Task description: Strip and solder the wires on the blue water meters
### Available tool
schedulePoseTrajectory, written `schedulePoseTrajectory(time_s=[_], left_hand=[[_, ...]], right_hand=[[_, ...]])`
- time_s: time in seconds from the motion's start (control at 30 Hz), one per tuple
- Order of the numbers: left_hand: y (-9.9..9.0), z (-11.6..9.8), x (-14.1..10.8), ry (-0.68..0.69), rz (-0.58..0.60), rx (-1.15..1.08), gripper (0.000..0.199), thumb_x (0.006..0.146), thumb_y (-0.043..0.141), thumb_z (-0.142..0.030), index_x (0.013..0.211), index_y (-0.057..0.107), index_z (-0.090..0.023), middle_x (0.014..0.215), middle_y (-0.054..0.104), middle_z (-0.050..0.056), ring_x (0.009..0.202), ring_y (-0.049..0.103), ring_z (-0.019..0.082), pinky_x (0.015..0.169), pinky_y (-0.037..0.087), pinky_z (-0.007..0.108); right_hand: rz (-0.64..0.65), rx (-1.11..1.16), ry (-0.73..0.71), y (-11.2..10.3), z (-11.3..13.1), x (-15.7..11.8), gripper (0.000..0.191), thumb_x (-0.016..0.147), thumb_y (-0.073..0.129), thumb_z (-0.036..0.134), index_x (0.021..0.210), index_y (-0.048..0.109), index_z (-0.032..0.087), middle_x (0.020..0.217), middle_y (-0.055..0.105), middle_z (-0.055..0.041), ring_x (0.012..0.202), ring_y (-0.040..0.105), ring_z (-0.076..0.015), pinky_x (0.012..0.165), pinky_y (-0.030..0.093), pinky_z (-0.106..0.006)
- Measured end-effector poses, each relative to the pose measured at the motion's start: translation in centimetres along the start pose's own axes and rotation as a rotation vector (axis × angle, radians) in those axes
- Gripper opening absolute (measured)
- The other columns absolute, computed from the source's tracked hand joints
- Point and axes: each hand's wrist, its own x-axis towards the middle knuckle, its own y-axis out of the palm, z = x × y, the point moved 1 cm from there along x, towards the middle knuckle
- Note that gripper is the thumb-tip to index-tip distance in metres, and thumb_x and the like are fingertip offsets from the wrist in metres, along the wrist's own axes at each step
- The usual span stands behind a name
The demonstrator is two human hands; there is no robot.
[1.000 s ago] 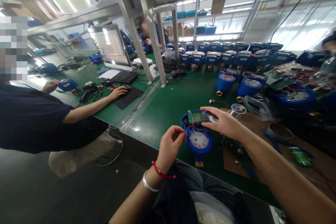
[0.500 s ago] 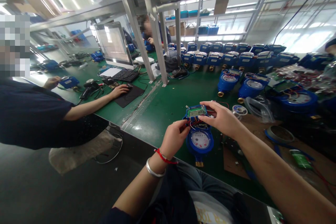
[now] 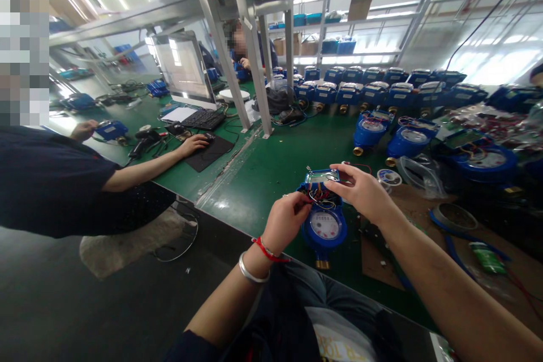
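A blue water meter with a round white dial lies near the bench's front edge, its brass end toward me. Above the dial its housing is open and coloured wires show inside. My right hand pinches the green-edged display board by its right side, tilted up behind the housing. My left hand, with a red string and a silver bangle at the wrist, has its fingertips closed at the housing's left edge by the wires; what they pinch is too small to make out.
More blue meters stand in rows at the back right. A solder spool, a plastic bag and a brown board lie right. Metal posts rise behind. At left a person's hand rests on a mouse.
The display board has tilted up and back, showing more of the wires in the housing. My left fingertips have moved slightly right, over the housing's edge.
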Motion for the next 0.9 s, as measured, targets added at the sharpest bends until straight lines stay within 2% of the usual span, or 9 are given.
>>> schedulePoseTrajectory(time_s=[0.47, 0.7, 0.9], left_hand=[[0.7, 0.4, -0.2, 0.010, -0.087, -0.080, 0.008, 0.086, 0.057, -0.019, 0.088, 0.065, -0.019, 0.079, 0.065, 0.001, 0.070, 0.056, 0.013, 0.064, 0.042, 0.023], [0.1, -0.1, -0.4, 0.111, -0.035, 0.024, 0.014, 0.089, 0.056, -0.018, 0.095, 0.068, -0.020, 0.088, 0.070, 0.004, 0.079, 0.060, 0.016, 0.072, 0.044, 0.026], [-0.1, -0.4, -0.5, 0.070, -0.120, 0.017, 0.016, 0.090, 0.056, -0.022, 0.102, 0.067, -0.019, 0.083, 0.067, 0.002, 0.074, 0.058, 0.014, 0.070, 0.043, 0.025]], right_hand=[[-0.117, -0.043, -0.005, -0.3, -0.6, -0.6, 0.057, 0.074, 0.070, 0.053, 0.120, 0.063, 0.019, 0.112, 0.070, -0.0116, 0.096, 0.069, -0.0285, 0.087, 0.056, -0.048], [-0.031, 0.136, 0.036, -0.1, -1.1, -0.8, 0.061, 0.074, 0.071, 0.050, 0.126, 0.058, 0.022, 0.120, 0.067, -0.0094, 0.107, 0.066, -0.0278, 0.096, 0.053, -0.048], [0.033, 0.317, 0.086, 0.2, -0.3, -1.1, 0.054, 0.074, 0.073, 0.040, 0.124, 0.058, 0.024, 0.121, 0.067, -0.0072, 0.113, 0.063, -0.0277, 0.099, 0.053, -0.045]])
